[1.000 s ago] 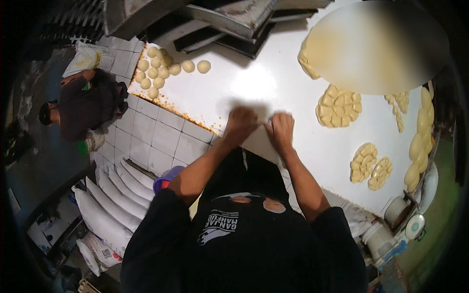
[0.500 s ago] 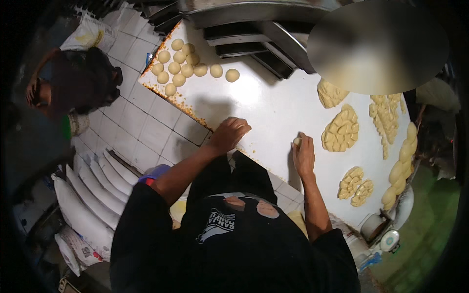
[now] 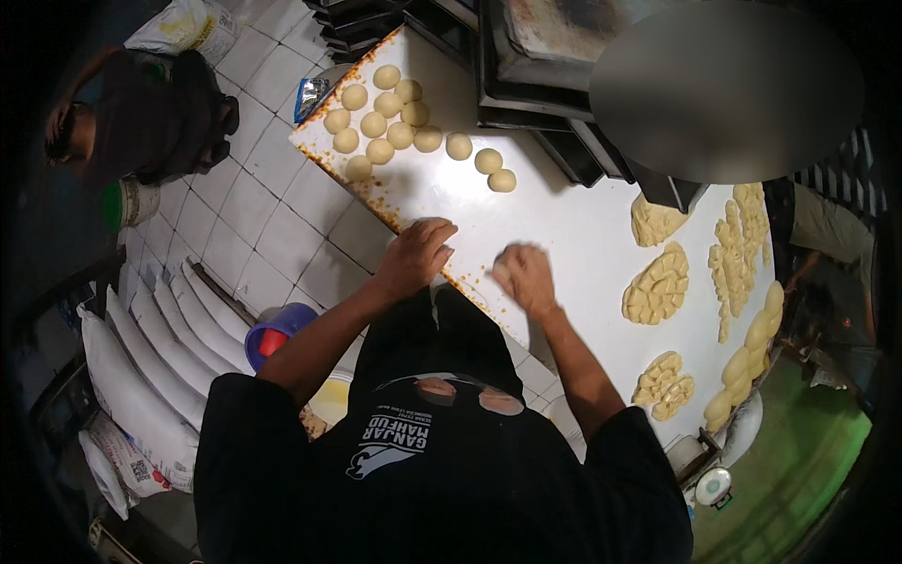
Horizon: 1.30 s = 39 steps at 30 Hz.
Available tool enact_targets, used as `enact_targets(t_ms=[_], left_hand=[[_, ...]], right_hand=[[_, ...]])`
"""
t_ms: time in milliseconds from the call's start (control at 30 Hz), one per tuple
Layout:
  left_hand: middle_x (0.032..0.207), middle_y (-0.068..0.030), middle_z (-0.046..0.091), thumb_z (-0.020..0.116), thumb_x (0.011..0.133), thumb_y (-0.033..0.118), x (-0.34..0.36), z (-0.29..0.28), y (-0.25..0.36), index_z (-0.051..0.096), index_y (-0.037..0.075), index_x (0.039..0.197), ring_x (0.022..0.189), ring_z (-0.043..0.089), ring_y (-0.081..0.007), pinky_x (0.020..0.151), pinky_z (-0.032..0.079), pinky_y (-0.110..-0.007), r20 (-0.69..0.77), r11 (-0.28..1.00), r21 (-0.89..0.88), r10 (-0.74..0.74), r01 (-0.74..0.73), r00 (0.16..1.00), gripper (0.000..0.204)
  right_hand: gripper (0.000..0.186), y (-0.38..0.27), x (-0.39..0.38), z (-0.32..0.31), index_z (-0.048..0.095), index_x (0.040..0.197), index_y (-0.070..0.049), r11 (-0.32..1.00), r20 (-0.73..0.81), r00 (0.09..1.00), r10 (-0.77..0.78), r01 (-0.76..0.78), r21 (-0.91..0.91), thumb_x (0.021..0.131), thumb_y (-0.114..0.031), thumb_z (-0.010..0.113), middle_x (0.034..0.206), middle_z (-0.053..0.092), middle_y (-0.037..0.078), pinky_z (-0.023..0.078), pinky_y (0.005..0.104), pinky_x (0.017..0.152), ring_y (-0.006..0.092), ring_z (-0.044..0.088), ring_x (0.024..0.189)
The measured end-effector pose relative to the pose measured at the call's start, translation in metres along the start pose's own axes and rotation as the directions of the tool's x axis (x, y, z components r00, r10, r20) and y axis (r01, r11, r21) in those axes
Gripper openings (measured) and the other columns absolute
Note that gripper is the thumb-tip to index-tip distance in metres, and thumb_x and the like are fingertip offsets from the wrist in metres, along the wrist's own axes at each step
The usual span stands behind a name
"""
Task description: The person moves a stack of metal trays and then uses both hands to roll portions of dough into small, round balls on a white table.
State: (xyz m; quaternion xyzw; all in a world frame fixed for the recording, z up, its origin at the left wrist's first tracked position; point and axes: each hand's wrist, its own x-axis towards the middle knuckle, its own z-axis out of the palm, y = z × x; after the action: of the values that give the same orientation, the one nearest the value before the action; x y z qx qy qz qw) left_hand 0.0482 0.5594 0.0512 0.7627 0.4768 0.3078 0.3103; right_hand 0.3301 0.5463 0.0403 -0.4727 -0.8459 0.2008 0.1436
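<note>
Pale-yellow round dough balls (image 3: pixel 400 135) on a smooth white desk (image 3: pixel 573 216)

Left hand (image 3: pixel 420 252): at the desk's near edge, fingers bent inward, grasp narrow; whether it contains anything cannot be told. Right hand (image 3: pixel 524 277): to the right of the left hand and apart from it, fingers curled, outline blurred; contents and contact with the surface cannot be determined.

Orange-brown crumbs (image 3: pixel 381 205) lie scattered along the desk's edge near the left hand. Beyond both hands, the dough balls sit toward the desk's left end, mostly grouped closely; a short line trails rightward and ends in two balls side by side.

Well to the right of the right hand: a rounded pale-yellow dough slab (image 3: pixel 655 284) scored into chunks and, nearer the person, smaller scored dough (image 3: pixel 672 385). Farther right: a strip of small dough lumps (image 3: pixel 736 254) and a row of smooth oval dough rolls (image 3: pixel 747 367) along the edge.

Dark rectangular metal pans (image 3: pixel 554 70) are stacked at the far side. Off the desk, leftward: a purple bucket (image 3: pixel 296 316) containing a red object (image 3: pixel 271 343), leaning white sacks (image 3: pixel 141 362), and a person in dark clothing (image 3: pixel 150 117) beside the white tiled floor (image 3: pixel 263 207).
</note>
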Motion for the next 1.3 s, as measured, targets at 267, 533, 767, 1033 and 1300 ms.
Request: enact_targets(t_ms=[267,533,767,1033,1300], left_hand=[[0.125,-0.0196,0.066,0.069,0.096,0.012,-0.003,0.018,0.033,0.064,0.002,0.127,0.115,0.064,-0.041,0.099,0.053,-0.049,-0.051,0.995,0.052,-0.081,0.084,0.995,0.033],[0.12,-0.0163,0.066,0.069,0.094,0.009,0.014,0.052,0.014,0.066,0.005,0.125,0.112,0.066,-0.0375,0.094,0.056,-0.046,-0.047,0.991,0.128,-0.034,0.04,0.998,0.031],[0.108,-0.0092,0.067,0.072,0.093,0.012,0.032,0.058,0.013,0.07,0.009,0.114,0.098,0.07,-0.0313,0.082,0.058,-0.043,-0.053,0.995,0.069,-0.075,0.078,0.996,0.021],[0.121,-0.0147,0.067,0.069,0.097,0.014,0.039,0.063,0.002,0.065,0.008,0.124,0.111,0.066,-0.0376,0.092,0.055,-0.048,0.007,0.987,-0.011,-0.16,0.16,0.987,0.029],[0.116,-0.0142,0.068,0.07,0.097,0.016,0.068,0.159,0.091,0.066,0.005,0.125,0.103,0.07,-0.0343,0.087,0.057,-0.044,0.361,0.98,-0.198,0.069,0.004,0.93,0.031]], right_hand=[[0.028,0.02,-0.013,0.013,0.066,0.093,-0.01,0.996,-0.248,0.965,0.086,-0.078,0.042,0.087,-0.033,0.081,0.099,0.061,0.012,0.043,0.047,0.083,0.0335,0.056,0.096],[0.03,-0.015,-0.027,0.016,0.065,0.115,-0.004,0.97,-0.319,0.916,0.243,-0.219,0.108,0.093,-0.019,0.076,0.117,0.065,0.02,0.047,0.0503,0.094,0.0397,0.061,0.107],[0.049,-0.028,0.046,-0.087,0.056,0.136,0.0,0.65,0.066,0.749,0.66,-0.613,0.449,0.095,-0.019,0.075,0.134,0.063,0.026,0.05,0.0463,0.103,0.0417,0.061,0.123],[0.036,-0.03,0.001,-0.03,0.063,0.117,0.0,0.769,-0.254,0.745,0.617,-0.501,0.398,0.091,-0.02,0.079,0.123,0.061,0.019,0.051,0.0459,0.098,0.0397,0.06,0.114],[0.01,0.033,-0.225,-0.069,0.066,0.101,-0.003,0.574,-0.381,0.444,0.811,-0.727,0.376,0.095,-0.01,0.07,0.112,0.065,0.017,0.056,0.0462,0.086,0.0369,0.067,0.102]])
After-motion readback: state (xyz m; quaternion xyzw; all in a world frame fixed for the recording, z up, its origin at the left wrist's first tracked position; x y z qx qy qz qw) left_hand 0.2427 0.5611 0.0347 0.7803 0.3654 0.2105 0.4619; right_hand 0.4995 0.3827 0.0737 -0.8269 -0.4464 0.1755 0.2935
